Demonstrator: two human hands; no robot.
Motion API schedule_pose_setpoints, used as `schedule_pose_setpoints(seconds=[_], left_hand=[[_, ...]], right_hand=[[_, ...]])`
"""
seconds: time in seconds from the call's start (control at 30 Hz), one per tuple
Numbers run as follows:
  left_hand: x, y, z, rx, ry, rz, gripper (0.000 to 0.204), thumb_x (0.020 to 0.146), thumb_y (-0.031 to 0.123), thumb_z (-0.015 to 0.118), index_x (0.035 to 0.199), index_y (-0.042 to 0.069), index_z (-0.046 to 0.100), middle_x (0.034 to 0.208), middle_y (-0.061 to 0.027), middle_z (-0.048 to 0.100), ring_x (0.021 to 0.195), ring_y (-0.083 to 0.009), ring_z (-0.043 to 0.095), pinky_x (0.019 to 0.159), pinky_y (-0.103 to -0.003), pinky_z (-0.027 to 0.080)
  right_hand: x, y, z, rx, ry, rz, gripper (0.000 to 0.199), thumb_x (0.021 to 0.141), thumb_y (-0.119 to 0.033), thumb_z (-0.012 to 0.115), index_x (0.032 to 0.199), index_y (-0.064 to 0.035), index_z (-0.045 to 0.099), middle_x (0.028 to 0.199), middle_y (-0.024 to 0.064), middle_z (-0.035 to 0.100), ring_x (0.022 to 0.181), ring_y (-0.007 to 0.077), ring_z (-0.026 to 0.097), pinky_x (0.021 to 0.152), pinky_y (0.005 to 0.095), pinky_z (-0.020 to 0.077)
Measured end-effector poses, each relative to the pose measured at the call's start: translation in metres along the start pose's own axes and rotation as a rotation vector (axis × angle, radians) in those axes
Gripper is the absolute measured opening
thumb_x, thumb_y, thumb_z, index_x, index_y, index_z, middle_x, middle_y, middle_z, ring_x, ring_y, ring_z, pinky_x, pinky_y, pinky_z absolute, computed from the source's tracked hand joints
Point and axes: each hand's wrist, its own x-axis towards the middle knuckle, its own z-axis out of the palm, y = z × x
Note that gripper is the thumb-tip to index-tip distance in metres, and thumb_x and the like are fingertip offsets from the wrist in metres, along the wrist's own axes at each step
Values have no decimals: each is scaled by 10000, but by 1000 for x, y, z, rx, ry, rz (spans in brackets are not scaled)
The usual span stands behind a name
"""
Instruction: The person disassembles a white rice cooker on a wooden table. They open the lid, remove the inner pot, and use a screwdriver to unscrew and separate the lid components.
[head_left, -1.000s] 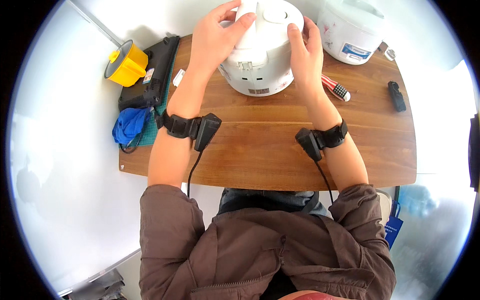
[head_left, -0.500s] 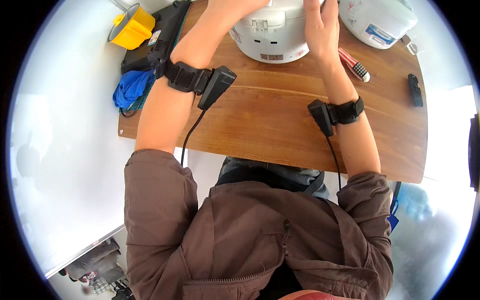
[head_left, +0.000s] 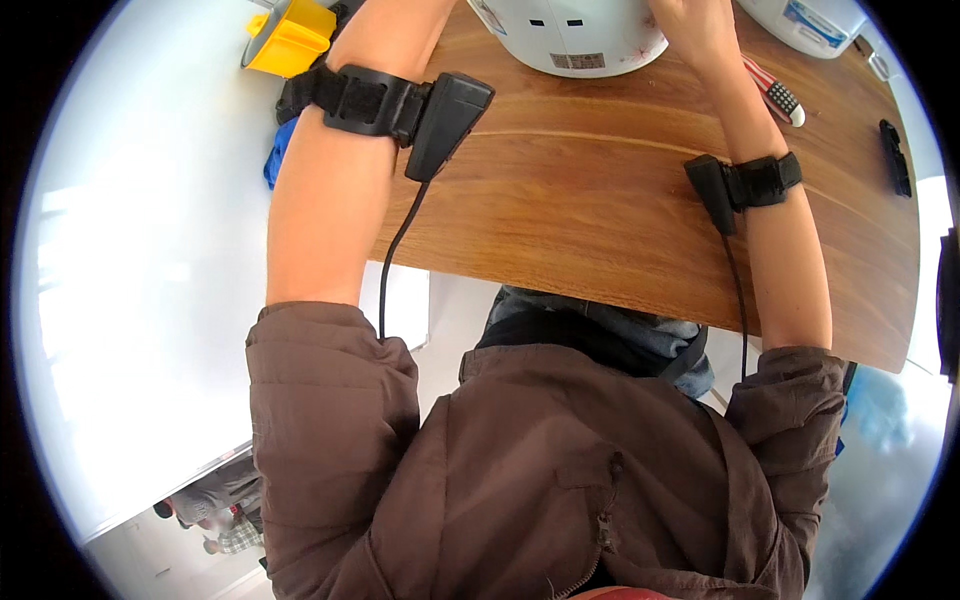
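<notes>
A white rice cooker [head_left: 580, 45] with a printed floral pattern stands on the wooden table [head_left: 560, 190]; the upper edge of the picture cuts off its top. My right hand [head_left: 697, 25] is against or close by the cooker's right side, with its fingertips out of the picture. From the lower left my left forearm [head_left: 335, 215] reaches up past the cooker's left side, and the hand itself lies beyond the upper edge. Each forearm wears a black strap with a cabled black device.
Right of the cooker lie a slim striped object [head_left: 775, 92] with a dotted dark end and a second white appliance [head_left: 810, 25]. A small black object [head_left: 894, 157] is near the table's right edge. A yellow container [head_left: 300, 40] and blue cloth [head_left: 280, 150] are at the left.
The view has shifted, so the cooker and table sit higher and further right. My left hand has left the picture, and less of my right hand shows.
</notes>
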Motion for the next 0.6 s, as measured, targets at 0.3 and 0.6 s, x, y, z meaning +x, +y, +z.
schedule_pose_setpoints(seconds=[0.3, 0.6], left_hand=[[4, 8, 15, -204, -62, -3, 528, 808, 264, 666, 1201, -88, 690, 1056, -294, 740, 997, -338, 740, 896, -385, 557], [8, 1, 6, -103, -45, 3, 526, 828, 264, 669, 1206, -102, 691, 1078, -318, 730, 1013, -338, 739, 901, -385, 556]], right_hand=[[7, 16, -27, 57, -131, 24, 683, 863, -504, 728, 1260, 37, 598, 1310, 262, 533, 1225, 419, 507, 1041, 492, 400], [10, 6, -23, 87, -174, -71, 638, 904, -493, 693, 1279, 20, 639, 1244, 211, 552, 1179, 366, 510, 1012, 455, 411]])
